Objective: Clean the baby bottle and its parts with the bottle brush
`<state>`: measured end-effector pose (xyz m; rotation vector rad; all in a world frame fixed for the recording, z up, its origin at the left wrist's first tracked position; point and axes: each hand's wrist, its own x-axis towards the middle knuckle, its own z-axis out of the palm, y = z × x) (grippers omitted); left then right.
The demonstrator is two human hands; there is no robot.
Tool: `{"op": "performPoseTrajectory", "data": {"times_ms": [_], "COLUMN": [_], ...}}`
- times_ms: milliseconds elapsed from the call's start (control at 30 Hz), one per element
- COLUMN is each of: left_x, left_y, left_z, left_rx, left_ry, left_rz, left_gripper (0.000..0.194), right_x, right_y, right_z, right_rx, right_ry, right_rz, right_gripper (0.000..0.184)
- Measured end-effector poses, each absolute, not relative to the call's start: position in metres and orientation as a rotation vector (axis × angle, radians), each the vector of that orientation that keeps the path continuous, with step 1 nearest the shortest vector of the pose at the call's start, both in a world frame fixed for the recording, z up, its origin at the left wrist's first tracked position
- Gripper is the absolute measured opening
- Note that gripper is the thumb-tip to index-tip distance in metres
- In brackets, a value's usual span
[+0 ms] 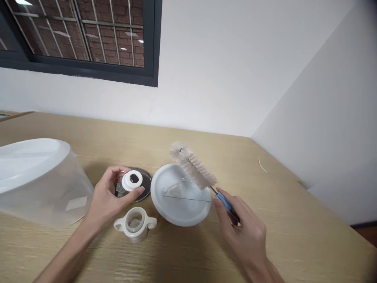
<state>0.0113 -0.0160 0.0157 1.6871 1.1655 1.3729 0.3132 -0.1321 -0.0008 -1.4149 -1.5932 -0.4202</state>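
My left hand [103,196] pinches a white ring-shaped bottle collar [126,181], its opening facing up and right. In my right hand [246,230] is a bottle brush [196,169], gripped by its blue handle, with pale bristles pointing up and left over a white bowl [179,221]. Inside the bowl, a clear piece [176,189] and a thin straight rod [188,198] show; whether they lie in water I cannot tell. Below my left hand, a cream two-handled baby bottle part [136,226] stands upright. A round metal tray [146,177] sits behind the collar, partly hidden by my fingers.
At the left stands a large translucent container [47,196] with a white lid [35,157]. A thin pale strand [262,165] lies on the wooden table [282,220] at right. Behind are a white wall [224,70] and a barred window [88,72].
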Motion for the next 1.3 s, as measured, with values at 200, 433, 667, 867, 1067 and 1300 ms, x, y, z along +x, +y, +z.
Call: {"op": "performPoseTrajectory", "data": {"times_ms": [200, 433, 667, 867, 1067, 1300], "left_x": [0.011, 0.009, 0.011, 0.01, 0.012, 0.012], "left_y": [-0.015, -0.014, -0.016, -0.015, -0.019, -0.022], "left_z": [0.018, 0.015, 0.021, 0.021, 0.019, 0.02], "left_rx": [1.785, 1.814, 1.794, 1.816, 1.718, 1.894], "left_ry": [1.185, 1.24, 1.205, 1.181, 1.179, 1.087], "left_rz": [1.316, 1.313, 1.306, 1.318, 1.367, 1.464], "left_gripper": [0.039, 0.042, 0.042, 0.043, 0.049, 0.031], "right_x": [0.313, 0.313, 0.312, 0.309, 0.308, 0.3], "right_y": [-0.133, -0.132, -0.132, -0.133, -0.133, -0.133], "right_z": [-0.004, -0.005, -0.005, -0.005, -0.01, -0.012], "right_rx": [-1.428, -1.434, -1.409, -1.371, -1.361, -1.298], "right_ry": [-1.586, -1.584, -1.6, -1.654, -1.729, -1.772], "right_rz": [-0.422, -0.406, -0.408, -0.401, -0.403, -0.349], "right_gripper": [0.02, 0.019, 0.021, 0.02, 0.026, 0.026]}}
